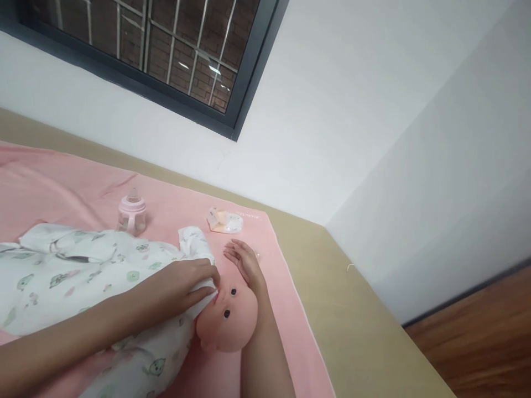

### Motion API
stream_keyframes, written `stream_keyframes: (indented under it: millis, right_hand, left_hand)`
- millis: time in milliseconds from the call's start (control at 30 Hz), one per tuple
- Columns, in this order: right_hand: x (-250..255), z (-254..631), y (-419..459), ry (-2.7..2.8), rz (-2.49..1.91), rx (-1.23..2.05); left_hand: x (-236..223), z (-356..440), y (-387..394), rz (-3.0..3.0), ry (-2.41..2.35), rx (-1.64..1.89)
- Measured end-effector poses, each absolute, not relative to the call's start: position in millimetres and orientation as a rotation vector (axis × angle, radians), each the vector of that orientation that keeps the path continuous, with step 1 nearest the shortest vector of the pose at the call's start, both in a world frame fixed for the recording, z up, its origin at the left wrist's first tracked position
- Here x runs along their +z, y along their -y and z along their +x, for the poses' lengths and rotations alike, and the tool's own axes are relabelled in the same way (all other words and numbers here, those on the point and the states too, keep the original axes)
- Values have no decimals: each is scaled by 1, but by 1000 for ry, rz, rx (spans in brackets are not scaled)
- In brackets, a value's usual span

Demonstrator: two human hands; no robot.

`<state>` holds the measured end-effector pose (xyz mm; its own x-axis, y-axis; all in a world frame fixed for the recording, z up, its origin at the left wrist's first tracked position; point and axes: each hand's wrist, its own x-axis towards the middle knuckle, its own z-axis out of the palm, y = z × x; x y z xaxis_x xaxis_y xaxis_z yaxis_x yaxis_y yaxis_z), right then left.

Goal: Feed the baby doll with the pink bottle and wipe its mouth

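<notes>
A bald baby doll lies on its back, its head to the right, dressed in a white garment with green and pink prints. At the doll's mouth, my left hand has its fingers closed on a white cloth. Whether that cloth is separate from the garment I cannot tell. My right forearm passes beside the top of the doll's head. Beyond the head, my right hand is open, with its fingers stretched out and no object visible in it.
A pink-topped baby bottle stands upright on the pink mat beyond the doll. A small clear package with an orange part lies near the mat's far corner. Tan surface borders the mat. A white wall and barred window are behind.
</notes>
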<state>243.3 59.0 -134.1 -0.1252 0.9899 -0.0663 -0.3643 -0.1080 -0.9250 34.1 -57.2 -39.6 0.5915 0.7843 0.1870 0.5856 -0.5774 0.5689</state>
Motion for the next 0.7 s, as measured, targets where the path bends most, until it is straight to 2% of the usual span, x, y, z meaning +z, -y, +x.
stream_keyframes:
  millis: [700]
  right_hand:
    - [-131, 241, -57, 940, -943, 1511]
  left_hand:
    - [-35, 35, 60, 2385, -1085, 597]
